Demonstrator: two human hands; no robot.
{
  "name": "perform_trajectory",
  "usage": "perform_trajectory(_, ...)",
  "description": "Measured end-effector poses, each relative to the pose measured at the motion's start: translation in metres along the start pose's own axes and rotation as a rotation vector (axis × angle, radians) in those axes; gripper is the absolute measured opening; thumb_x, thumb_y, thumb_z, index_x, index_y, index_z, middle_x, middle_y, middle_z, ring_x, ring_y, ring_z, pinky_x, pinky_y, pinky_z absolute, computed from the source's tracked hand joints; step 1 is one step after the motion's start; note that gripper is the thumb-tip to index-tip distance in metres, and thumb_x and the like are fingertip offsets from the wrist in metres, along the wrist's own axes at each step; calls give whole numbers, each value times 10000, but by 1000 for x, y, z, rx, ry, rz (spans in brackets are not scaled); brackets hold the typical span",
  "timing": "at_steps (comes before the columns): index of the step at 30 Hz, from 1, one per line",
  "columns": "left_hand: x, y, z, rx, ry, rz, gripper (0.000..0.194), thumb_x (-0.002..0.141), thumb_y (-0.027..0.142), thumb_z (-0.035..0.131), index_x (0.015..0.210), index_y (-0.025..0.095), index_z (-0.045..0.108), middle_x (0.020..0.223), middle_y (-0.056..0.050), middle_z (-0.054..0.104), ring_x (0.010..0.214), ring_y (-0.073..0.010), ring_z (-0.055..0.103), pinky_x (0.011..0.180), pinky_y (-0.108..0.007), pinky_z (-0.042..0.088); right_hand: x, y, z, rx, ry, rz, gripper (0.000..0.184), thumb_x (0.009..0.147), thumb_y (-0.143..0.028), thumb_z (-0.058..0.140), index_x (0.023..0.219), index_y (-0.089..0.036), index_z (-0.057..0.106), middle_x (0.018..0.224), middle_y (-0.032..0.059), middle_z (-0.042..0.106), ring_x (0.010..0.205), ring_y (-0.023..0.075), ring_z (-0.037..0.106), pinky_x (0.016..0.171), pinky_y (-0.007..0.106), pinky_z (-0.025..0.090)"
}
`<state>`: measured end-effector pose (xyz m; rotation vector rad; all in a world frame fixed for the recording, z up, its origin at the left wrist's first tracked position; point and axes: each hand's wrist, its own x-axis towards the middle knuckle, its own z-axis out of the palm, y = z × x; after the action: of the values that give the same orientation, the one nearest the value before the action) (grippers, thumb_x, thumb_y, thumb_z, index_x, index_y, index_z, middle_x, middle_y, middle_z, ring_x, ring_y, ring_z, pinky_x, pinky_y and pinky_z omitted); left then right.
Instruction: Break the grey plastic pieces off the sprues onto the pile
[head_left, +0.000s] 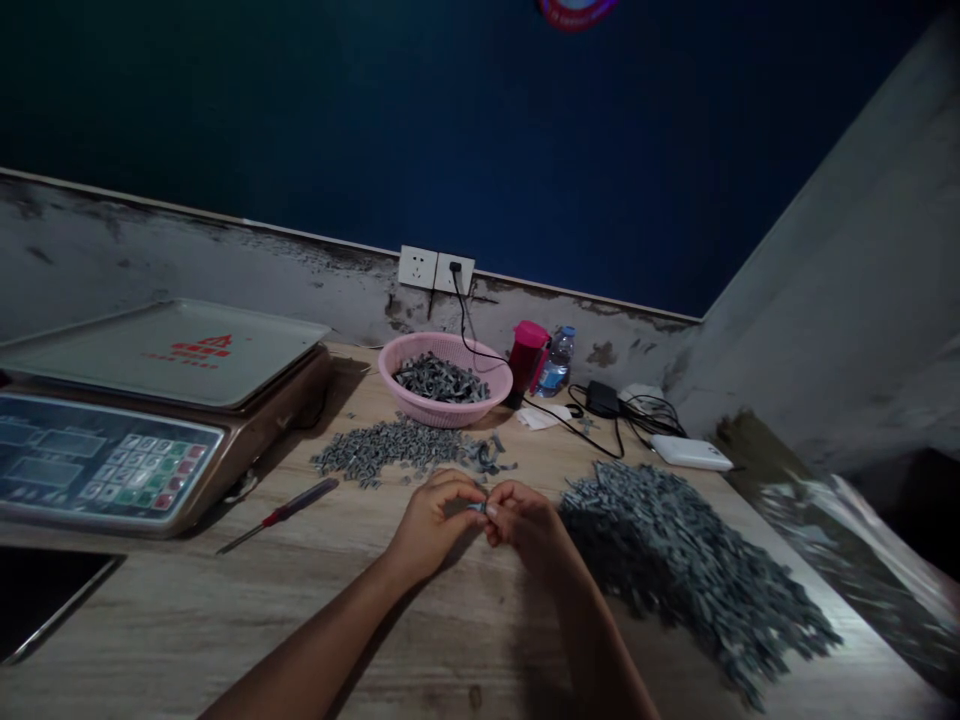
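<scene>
My left hand and my right hand meet over the middle of the table, fingertips pinched together. Between them shows a small grey piece, mostly covered by the fingers, so its exact kind is unclear. Both hands grip it. Just beyond my hands lies a spread pile of tiny grey pieces, with some curled grey strips at its right end. To the right of my right hand is a large heap of longer grey pieces.
A pink basket holds grey strips at the back. A scale, a screwdriver and a dark tablet-like device are on the left. A red-lidded cup, water bottle, cables and white box stand back right.
</scene>
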<state>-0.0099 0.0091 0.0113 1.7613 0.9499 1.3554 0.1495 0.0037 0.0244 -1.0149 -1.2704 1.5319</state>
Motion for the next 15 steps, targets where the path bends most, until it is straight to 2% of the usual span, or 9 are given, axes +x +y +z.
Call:
perform_trajectory(11,0,2,1,-47,-21,11,74,688,158,687,757,182,685,832,-44,641,845,-177,582,804,-315,442,0,2,-2,67,-14,12,292,647,-319,726,761,-184,494,559,-44,574,447,76,511,455,197,393)
perform_trajectory(15,0,2,-1,7,-59,35,65,705,176,677,769,186,684,824,-45,637,850,-180,574,798,-321,437,3,7,-3,31,-4,-24,292,642,-319,726,745,-185,489,551,-45,568,451,81,510,461,204,399)
